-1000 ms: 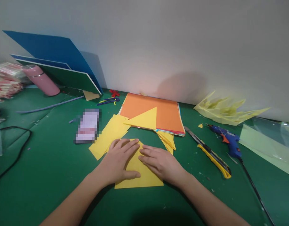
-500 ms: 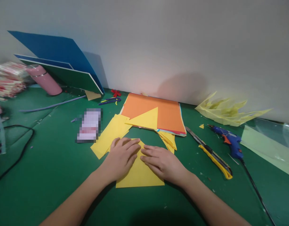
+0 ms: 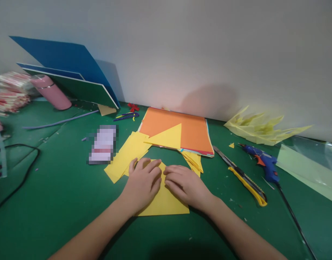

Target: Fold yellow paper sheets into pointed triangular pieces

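Note:
A sheet of yellow paper (image 3: 166, 202) lies flat on the green table in front of me. My left hand (image 3: 143, 182) rests on its left side, fingers apart and a little bent. Across from it, my right hand (image 3: 183, 184) lies on the paper's right side with its fingers side by side and slightly curved. A narrow gap separates the fingertips of the two hands. Both hands cover part of the sheet's upper area, so any fold there is hidden. Beyond them are yellow paper strips (image 3: 129, 153), a yellow paper triangle (image 3: 168, 137) and more folded yellow pieces (image 3: 193, 160).
A stack of coloured paper (image 3: 171, 121) lies behind the yellow pieces. To the right are a utility knife (image 3: 247, 182), a blue glue gun (image 3: 263, 162) with its cord and a yellow paper form (image 3: 258, 126). At left are a phone (image 3: 103, 144), a pink bottle (image 3: 52, 92) and boards (image 3: 71, 65).
The fingers of both hands have bent a little more and drawn back slightly on the paper. The left hand has shifted slightly over the sheet; the surrounding things have not moved.

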Demonstrator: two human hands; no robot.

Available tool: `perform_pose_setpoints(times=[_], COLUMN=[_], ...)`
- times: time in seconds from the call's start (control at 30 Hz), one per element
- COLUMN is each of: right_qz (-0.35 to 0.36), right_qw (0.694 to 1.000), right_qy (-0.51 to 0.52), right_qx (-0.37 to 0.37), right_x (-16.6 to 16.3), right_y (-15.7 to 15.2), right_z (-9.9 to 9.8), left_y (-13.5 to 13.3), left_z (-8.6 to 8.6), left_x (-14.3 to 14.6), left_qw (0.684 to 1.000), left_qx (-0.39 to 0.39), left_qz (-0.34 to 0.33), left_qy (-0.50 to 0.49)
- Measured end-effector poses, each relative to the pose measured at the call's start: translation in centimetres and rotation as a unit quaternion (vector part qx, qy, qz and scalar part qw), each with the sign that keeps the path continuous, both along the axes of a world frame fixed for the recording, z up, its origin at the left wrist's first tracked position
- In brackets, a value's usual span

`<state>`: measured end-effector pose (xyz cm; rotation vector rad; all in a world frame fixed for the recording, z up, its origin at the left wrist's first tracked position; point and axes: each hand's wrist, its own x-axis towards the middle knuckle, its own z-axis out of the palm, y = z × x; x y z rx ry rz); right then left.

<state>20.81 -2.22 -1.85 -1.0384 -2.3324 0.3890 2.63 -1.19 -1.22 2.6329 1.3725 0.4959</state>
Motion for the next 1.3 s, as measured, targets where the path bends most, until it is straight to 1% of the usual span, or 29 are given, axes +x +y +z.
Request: perform_pose_setpoints(times=[0.1,0.23,0.33,0.5,0.53,0.7,0.87,0.97,1.13,1.2,1.3], right_qz=[-0.043,-0.056,-0.068,-0.056,-0.064,-0.063,-0.08,-0.084,-0.089,-0.089,-0.096], right_qw=[0.999,0.997,0.995,0.992,0.99,0.982,0.977,0.975,0.959,0.951,0.944], right_qy=[-0.015,-0.038,-0.072,-0.075,-0.076,-0.09,-0.109,-0.155,-0.268,-0.294,-0.306], right_qx=[-0.001,0.023,0.034,0.087,0.096,0.152,0.163,0.138,0.033,-0.016,-0.077], right_x=[-0.6,-1.1,-1.1,-0.2,0.1,1.3,1.0,0.5,-0.4,-0.7,-1.3], right_y=[0.1,0.1,0.2,-0.2,-0.4,-1.3,-1.1,-0.7,-0.1,0.2,0.5], right_z=[-0.2,-0.8,-0.7,0.1,0.3,0.5,0.3,-0.1,-0.4,-0.1,0.8], left_y=[-0.1,-0.1,-0.1,-0.2,-0.2,-0.2,-0.1,0.1,0.4,0.5,0.5], left_z=[0.1,0.0,0.0,0.2,0.2,0.2,0.0,-0.2,-0.5,-0.6,-0.5], left_x=[0.1,0.1,0.2,0.1,0.1,0.1,-0.1,-0.3,-0.8,-0.8,-0.7], left_qw=[1.0,1.0,1.0,1.0,1.0,1.0,1.0,1.0,1.0,0.999,0.999], left_qx=[0.004,0.007,0.008,-0.004,-0.005,-0.002,-0.001,-0.004,-0.006,0.0,0.007], left_qz=[0.003,0.005,0.008,0.013,0.013,0.007,-0.002,-0.001,0.001,0.002,-0.004], left_qy=[0.002,-0.003,-0.001,0.0,-0.002,-0.001,-0.007,-0.014,-0.03,-0.04,-0.049])
